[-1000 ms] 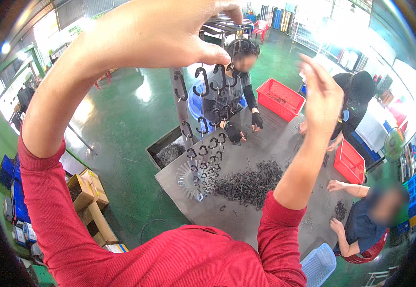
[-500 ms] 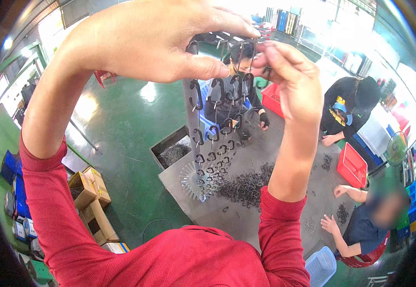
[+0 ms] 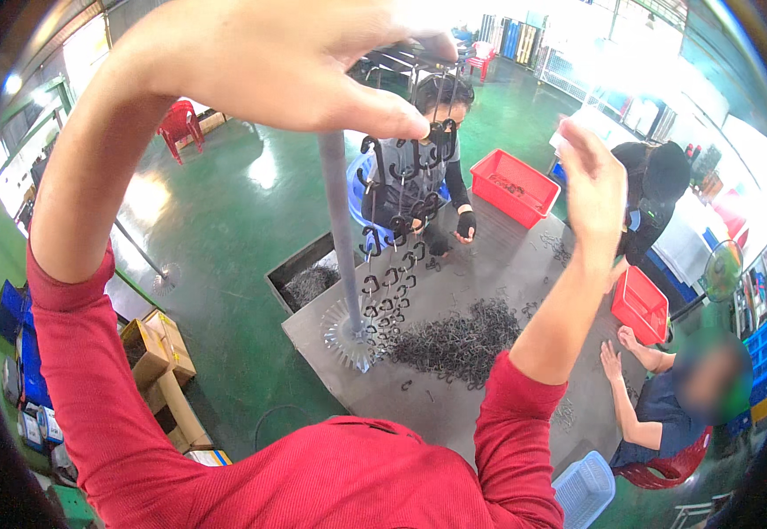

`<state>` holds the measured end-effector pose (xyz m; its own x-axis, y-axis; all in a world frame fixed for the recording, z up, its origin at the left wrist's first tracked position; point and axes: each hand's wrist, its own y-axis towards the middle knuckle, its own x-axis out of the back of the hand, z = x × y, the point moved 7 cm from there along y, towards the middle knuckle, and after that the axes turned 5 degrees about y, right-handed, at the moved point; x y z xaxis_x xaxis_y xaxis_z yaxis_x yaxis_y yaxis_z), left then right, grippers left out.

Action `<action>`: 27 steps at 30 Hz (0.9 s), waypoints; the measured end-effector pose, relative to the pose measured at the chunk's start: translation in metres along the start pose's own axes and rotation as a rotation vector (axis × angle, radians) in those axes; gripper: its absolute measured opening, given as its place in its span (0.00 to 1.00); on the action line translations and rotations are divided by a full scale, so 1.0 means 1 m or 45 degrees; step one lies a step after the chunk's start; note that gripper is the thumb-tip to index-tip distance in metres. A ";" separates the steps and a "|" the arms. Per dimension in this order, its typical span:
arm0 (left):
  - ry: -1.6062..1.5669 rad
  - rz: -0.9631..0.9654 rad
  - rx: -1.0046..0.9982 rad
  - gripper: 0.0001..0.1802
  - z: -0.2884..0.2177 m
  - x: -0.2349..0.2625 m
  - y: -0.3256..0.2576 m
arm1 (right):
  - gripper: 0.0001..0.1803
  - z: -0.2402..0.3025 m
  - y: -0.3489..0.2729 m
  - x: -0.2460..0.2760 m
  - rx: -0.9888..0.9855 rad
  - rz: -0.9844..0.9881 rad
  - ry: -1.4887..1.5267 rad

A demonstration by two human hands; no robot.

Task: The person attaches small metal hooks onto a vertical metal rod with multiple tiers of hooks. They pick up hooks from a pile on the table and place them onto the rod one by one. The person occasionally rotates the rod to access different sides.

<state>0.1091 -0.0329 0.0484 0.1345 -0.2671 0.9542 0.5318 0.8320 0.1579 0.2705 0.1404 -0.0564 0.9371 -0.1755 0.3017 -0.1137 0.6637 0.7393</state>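
My left hand [image 3: 313, 75] is raised at the top, thumb and fingers spread apart around the upper end of a hanging rack of thin wires. The thumb tip lies beside the uppermost hooks; the fingertips are partly lost in glare. Small black curved hooks [image 3: 372, 242] hang from the rack in several tiers, down toward the table. My right hand [image 3: 596, 181] is held up to the right, apart from the rack, fingers stretched upward and slightly blurred, with nothing visible in them. A grey pole [image 3: 339, 220] stands just left of the hooks.
Below, a pile of black hooks [image 3: 454, 344] lies on the grey table [image 3: 366, 388]. Red trays [image 3: 515, 189] and a blue basket [image 3: 583, 490] stand around it. Several people sit or lean at the table. A bin [image 3: 308, 273] is beside its left edge; cardboard boxes [image 3: 163, 353] are further left.
My right hand has left the rack and moved to the right. My left hand stays near the rack's top. The view has shifted, showing more of the pole and a red tray.
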 end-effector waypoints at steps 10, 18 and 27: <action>-0.141 0.183 0.050 0.33 0.002 -0.002 0.001 | 0.08 0.085 -0.022 -0.062 0.108 0.222 1.360; 0.050 -0.161 -0.273 0.33 -0.021 -0.002 -0.007 | 0.09 0.039 -0.027 -0.020 -0.034 -0.150 1.219; -0.052 0.057 -0.150 0.36 -0.009 0.001 -0.002 | 0.15 -0.005 -0.009 0.042 0.057 -0.368 -0.757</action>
<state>0.1158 -0.0391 0.0470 0.1276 -0.2090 0.9696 0.6211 0.7789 0.0862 0.3129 0.1309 -0.0532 0.5914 -0.7220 0.3592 0.0891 0.5012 0.8607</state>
